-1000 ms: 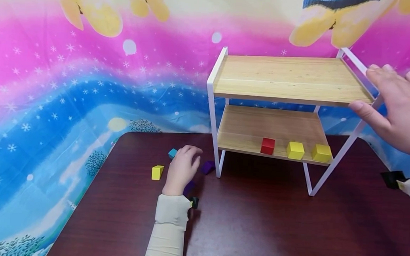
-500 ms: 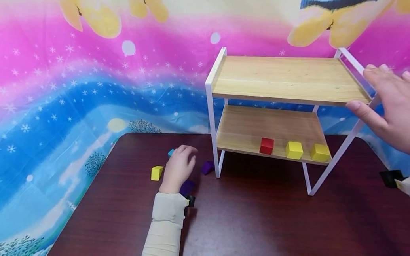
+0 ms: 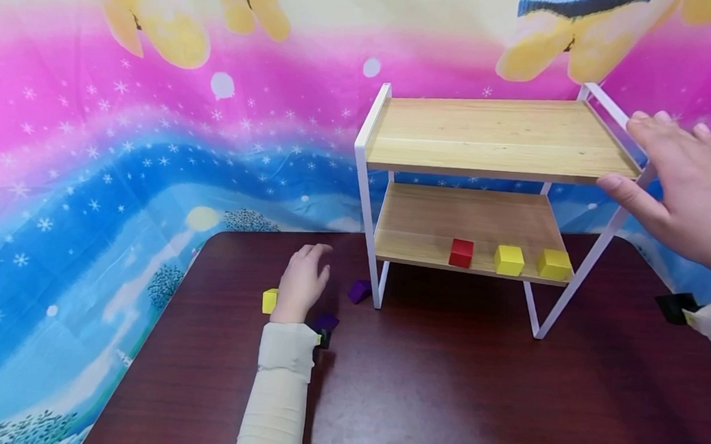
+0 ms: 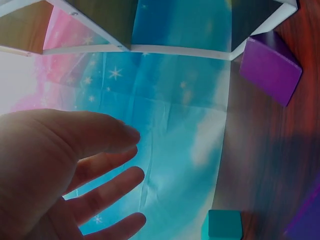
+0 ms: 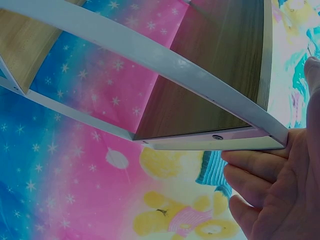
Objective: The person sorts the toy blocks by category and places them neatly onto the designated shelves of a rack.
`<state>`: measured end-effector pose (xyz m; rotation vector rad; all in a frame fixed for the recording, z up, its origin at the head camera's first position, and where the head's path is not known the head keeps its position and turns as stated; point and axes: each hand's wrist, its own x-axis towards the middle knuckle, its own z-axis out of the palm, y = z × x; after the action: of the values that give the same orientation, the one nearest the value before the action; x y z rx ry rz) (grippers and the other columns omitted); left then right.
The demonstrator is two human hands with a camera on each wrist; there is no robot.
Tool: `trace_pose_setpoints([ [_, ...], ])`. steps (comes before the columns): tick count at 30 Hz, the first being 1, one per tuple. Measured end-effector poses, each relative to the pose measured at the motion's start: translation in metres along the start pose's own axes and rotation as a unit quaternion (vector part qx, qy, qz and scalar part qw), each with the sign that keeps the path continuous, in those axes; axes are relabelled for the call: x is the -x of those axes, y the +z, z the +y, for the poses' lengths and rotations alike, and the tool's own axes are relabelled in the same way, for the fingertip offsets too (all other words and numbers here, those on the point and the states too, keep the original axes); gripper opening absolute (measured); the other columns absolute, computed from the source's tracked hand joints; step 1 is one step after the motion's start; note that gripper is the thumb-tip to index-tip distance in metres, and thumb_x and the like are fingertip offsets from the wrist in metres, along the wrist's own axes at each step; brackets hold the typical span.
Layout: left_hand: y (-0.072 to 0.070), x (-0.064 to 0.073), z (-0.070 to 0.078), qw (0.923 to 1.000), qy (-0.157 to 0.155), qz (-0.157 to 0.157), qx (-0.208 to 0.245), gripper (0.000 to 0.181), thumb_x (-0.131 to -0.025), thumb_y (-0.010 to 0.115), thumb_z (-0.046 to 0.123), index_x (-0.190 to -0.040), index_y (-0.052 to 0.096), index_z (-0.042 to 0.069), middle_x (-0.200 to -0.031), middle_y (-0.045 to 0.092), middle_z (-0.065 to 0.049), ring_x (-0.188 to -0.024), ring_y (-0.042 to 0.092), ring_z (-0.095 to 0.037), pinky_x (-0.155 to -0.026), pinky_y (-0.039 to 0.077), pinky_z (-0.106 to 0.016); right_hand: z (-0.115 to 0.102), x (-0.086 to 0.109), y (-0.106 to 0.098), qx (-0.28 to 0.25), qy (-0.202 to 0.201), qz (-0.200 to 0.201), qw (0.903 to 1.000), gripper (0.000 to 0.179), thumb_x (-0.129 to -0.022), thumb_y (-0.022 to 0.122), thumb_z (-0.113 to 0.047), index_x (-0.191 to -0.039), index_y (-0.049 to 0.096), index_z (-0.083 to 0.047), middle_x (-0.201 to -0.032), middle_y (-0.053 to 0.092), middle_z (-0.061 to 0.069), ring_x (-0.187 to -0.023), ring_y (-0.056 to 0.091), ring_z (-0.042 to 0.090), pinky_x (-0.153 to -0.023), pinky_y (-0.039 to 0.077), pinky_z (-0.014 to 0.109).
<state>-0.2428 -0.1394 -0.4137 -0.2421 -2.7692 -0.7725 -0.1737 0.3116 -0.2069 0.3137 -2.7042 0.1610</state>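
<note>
Nearest, a dark red-brown table [image 3: 429, 406] is crossed by a cream sleeve [image 3: 274, 409], from which the left hand [image 3: 303, 280] is held out over the tabletop. Its fingers are loosely bent, a gap is left between them and the thumb, and nothing is gripped. Beside its wrist, a dark purple block [image 3: 326, 322] is partly covered; a yellow block [image 3: 269, 301] is seen just left of the hand. A teal block [image 4: 224, 225], hidden in the head view, is shown on the table by the left wrist camera. Farther on, a second purple block [image 3: 359, 292] is placed beside the left leg of a white-framed wooden shelf [image 3: 498, 136]. On its lower board, a red block [image 3: 461, 253] and two yellow cubes [image 3: 509, 260] are lined up — red at the left. At the shelf's upper right corner, the right hand [image 3: 698, 198] is held with fingers extended — nothing is grasped. Behind everything, a pink-and-blue snowflake cloth [image 3: 152, 118] is hung.
</note>
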Motion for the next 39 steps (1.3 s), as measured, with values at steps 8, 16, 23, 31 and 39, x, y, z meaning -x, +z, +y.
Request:
trace_pose_setpoints([
  [8,-0.007,-0.004,-0.009,0.9992,-0.022,-0.031,-0.012,0.038,-0.095,0.071,0.008,-0.132,0.064,0.01,-0.136,0.058,-0.018,-0.125,0.053,-0.038,-0.102,0.048,-0.052,0.0,-0.001,0.0,-0.005,-0.005,0.005,1.0,0.084,-0.105,0.038,-0.055,-0.158,0.016,0.006,-0.16,0.018,0.034,-0.153,0.005,0.041,-0.124,-0.005,0.048],
  [16,-0.014,-0.011,-0.018,0.9985,-0.028,-0.043,-0.021,0.037,-0.094,0.07,0.006,-0.131,0.064,0.007,-0.137,0.057,-0.02,-0.128,0.051,-0.041,-0.104,0.046,-0.053,0.001,-0.001,0.0,-0.005,-0.003,0.004,1.0,0.084,-0.105,0.038,-0.055,-0.158,0.015,0.006,-0.16,0.017,0.034,-0.153,0.005,0.041,-0.124,-0.006,0.048],
  [23,-0.013,-0.014,-0.026,0.9964,-0.051,-0.062,-0.026,0.039,-0.095,0.069,0.006,-0.133,0.063,0.005,-0.138,0.055,-0.022,-0.127,0.052,-0.042,-0.104,0.046,-0.053,0.001,-0.001,0.0,-0.002,-0.001,0.001,1.0,0.084,-0.105,0.038,-0.055,-0.158,0.015,0.006,-0.16,0.016,0.034,-0.153,0.004,0.041,-0.124,-0.006,0.048],
  [31,-0.009,-0.019,-0.036,0.9936,-0.069,-0.085,-0.029,0.041,-0.095,0.069,0.005,-0.136,0.061,0.004,-0.141,0.052,-0.024,-0.128,0.051,-0.043,-0.104,0.046,-0.052,0.001,-0.001,0.0,0.003,0.001,-0.001,1.0,0.087,-0.105,0.036,-0.058,-0.158,0.015,0.007,-0.16,0.016,0.034,-0.153,0.004,0.041,-0.123,-0.006,0.049],
  [39,-0.008,-0.02,-0.044,0.9913,-0.079,-0.101,-0.028,0.042,-0.093,0.068,-0.001,-0.135,0.061,0.002,-0.139,0.053,-0.025,-0.127,0.052,-0.043,-0.105,0.046,-0.052,0.0,-0.001,0.0,0.002,0.001,-0.001,1.0,0.086,-0.105,0.036,-0.057,-0.157,0.015,0.008,-0.16,0.016,0.034,-0.153,0.004,0.041,-0.124,-0.005,0.048],
])
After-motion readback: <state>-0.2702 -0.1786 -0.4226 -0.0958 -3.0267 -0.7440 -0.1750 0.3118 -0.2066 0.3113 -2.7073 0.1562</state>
